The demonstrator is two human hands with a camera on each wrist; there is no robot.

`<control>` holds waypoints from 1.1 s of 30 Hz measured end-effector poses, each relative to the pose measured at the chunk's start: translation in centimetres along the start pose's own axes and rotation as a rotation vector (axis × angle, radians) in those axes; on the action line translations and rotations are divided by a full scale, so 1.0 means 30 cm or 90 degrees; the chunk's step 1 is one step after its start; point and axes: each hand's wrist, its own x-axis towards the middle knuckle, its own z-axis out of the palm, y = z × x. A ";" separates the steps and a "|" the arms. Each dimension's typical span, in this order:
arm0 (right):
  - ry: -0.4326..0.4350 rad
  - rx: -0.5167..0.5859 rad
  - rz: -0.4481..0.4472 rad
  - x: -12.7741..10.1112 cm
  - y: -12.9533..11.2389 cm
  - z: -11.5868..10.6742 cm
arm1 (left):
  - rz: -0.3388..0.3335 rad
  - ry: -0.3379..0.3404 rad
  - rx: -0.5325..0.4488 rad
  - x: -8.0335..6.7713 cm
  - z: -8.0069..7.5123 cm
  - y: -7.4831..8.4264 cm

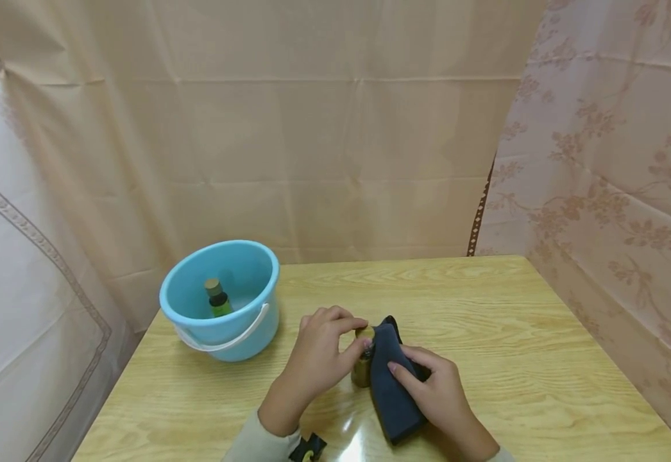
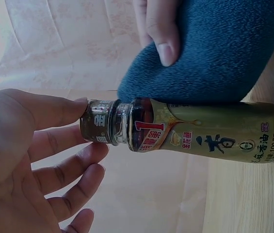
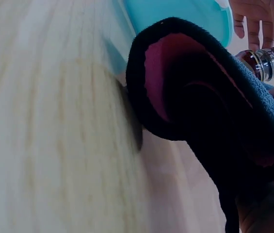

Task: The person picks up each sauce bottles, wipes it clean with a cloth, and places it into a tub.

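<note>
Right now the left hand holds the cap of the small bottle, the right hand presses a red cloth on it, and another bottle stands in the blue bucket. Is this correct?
Not quite: the cloth is dark blue, not red, as the head view shows. The rest holds: the left hand pinches the small bottle at its cap, the right hand presses the cloth against it, and another bottle stands in the blue bucket.

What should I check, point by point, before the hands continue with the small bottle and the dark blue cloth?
1. Left hand pinches the metal cap of the small glass bottle with gold label: ok.
2. Right hand presses the dark blue fleece cloth against the bottle's side: ok.
3. Bottle stands upright on the light wooden table: ok.
4. Cap screwed tight: cannot tell.
5. Round light blue plastic bucket stands apart from the hands, with a green bottle inside: ok.
6. Bottle surface clean or dry: cannot tell.
</note>
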 end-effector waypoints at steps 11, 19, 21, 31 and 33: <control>-0.012 -0.055 0.067 0.004 0.007 0.003 | 0.004 -0.004 -0.002 0.003 0.007 0.000; -0.029 -0.077 0.111 0.002 0.010 0.007 | 0.005 -0.004 0.004 -0.001 0.008 0.001; -0.030 -0.086 0.108 0.004 0.012 0.007 | 0.006 -0.003 0.006 -0.001 0.008 0.000; -0.023 -0.124 0.065 0.008 0.006 0.009 | 0.009 0.010 -0.009 -0.003 0.001 -0.002; -0.018 -0.117 0.062 0.005 0.002 0.009 | 0.010 0.010 -0.007 -0.003 0.000 -0.002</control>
